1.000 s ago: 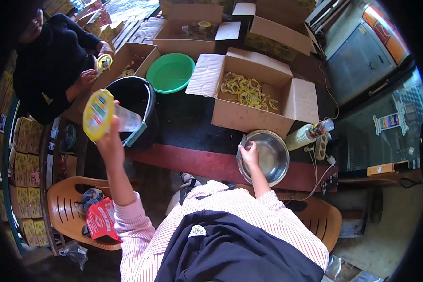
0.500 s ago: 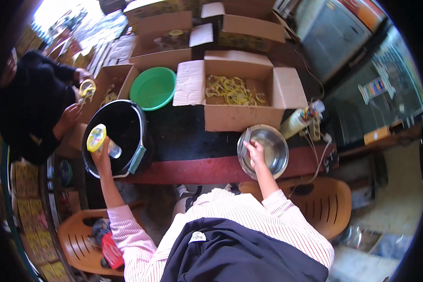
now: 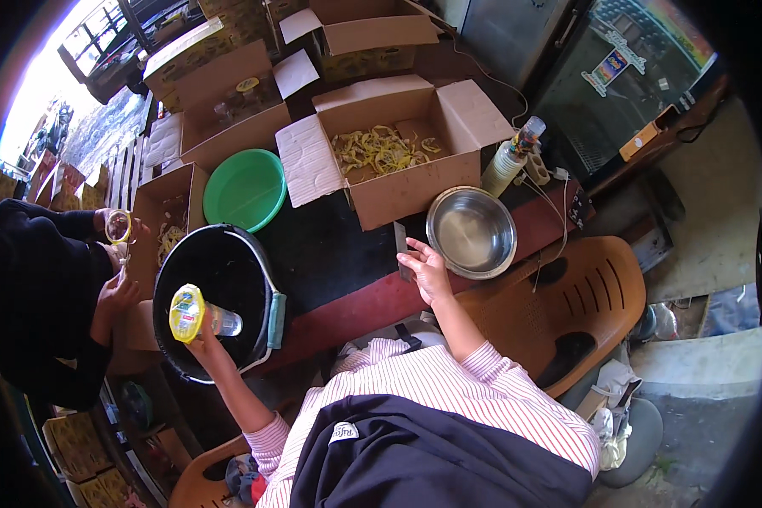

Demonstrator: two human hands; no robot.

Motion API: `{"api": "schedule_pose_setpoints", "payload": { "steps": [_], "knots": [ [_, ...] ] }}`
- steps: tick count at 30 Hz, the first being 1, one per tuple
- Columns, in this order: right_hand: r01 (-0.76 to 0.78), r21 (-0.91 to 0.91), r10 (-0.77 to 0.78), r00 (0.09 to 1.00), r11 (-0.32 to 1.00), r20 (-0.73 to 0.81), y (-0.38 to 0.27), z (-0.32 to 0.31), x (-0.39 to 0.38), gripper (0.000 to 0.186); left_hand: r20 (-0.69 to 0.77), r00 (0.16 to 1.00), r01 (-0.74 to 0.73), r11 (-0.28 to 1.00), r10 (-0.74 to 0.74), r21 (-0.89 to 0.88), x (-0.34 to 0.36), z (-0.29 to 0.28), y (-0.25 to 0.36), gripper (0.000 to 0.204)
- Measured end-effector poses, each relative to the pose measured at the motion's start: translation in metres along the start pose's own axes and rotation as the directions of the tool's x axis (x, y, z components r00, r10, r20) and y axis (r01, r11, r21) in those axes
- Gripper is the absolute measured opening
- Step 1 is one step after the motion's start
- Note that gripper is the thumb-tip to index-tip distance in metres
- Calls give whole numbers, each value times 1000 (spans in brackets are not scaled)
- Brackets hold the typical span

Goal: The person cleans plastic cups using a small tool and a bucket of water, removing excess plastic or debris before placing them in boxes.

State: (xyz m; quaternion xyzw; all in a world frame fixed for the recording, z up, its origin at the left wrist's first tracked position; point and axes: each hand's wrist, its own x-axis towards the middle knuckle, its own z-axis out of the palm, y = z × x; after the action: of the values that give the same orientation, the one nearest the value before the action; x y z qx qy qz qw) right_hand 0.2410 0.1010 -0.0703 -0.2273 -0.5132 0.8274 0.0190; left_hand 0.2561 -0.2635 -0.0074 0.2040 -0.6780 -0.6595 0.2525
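My left hand (image 3: 207, 340) is closed round a clear plastic cup (image 3: 226, 323) with a yellow printed film lid. The cup lies tilted above the near part of a black bucket (image 3: 216, 267), its lid toward the left. In my right hand (image 3: 429, 273) is a thin, dark, flat blade-like strip (image 3: 401, 241), pinched between thumb and fingers and pointing away from me. That hand hovers over the table's red front strip (image 3: 372, 296), just left of a steel bowl (image 3: 474, 230) and apart from it. The bowl seems to hold a little clear liquid.
A cardboard box (image 3: 415, 188) behind holds yellow film scraps. Left of it sits a green basin (image 3: 244, 190). A bottle (image 3: 505, 165) and cables stand behind the bowl. At the left, a co-worker (image 3: 42, 288) holds a yellow ring-shaped rim. An orange chair (image 3: 597, 279) is at my right.
My right hand has moved left with the strip, from over the steel bowl to beside it. My left hand keeps the cup over the bucket. The whole view has turned.
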Motion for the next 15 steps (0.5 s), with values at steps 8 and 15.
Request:
{"api": "schedule_pose_setpoints", "payload": {
  "steps": [8,15],
  "knots": [
    [111,-109,-94,984,988,150,-3,54,-22,43,26,1000,-6,1000,6,14,-13,7,8,50],
    [433,-311,-259,844,846,469,-35,132,-35,33,57,998,3,993,4,-115,-13,7,6,52]
  ]
}}
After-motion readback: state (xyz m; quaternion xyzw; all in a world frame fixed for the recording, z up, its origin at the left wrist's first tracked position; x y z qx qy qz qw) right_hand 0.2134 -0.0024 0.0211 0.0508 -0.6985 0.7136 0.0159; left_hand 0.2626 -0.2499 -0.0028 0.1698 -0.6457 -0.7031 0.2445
